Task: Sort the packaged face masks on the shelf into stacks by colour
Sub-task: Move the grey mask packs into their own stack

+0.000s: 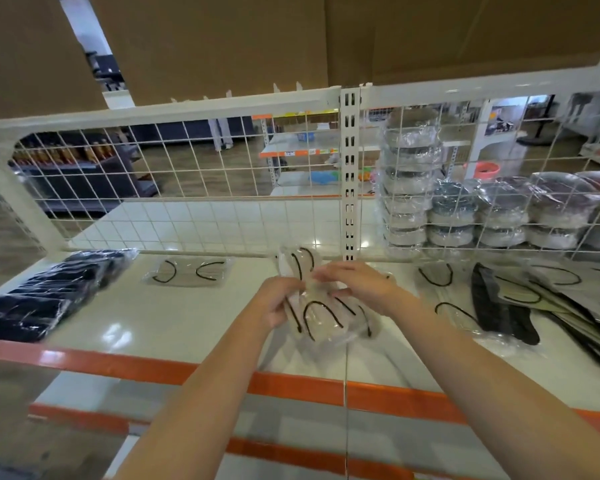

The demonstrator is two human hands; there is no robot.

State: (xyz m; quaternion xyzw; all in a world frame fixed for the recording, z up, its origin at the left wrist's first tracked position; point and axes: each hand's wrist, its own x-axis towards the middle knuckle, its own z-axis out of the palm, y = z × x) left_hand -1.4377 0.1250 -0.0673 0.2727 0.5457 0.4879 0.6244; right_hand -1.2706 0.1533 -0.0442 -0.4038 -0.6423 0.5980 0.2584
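Both hands hold a bundle of clear packets of white masks with black ear loops point(321, 315) above the middle of the white shelf point(160, 317). My left hand point(278, 299) grips the bundle's left side. My right hand point(355, 282) pinches its top from the right. A stack of black packaged masks point(45, 292) lies at the shelf's left end. One white mask packet point(189, 271) lies flat near the back. A mixed pile of white and black packets point(520, 299) covers the right end.
A white wire grid point(201, 188) with an upright slotted post point(350, 174) closes the shelf's back. Behind it on the right stand stacks of wrapped round items point(465, 209). An orange front rail point(153, 368) edges the shelf. Cardboard boxes point(257, 39) sit overhead.
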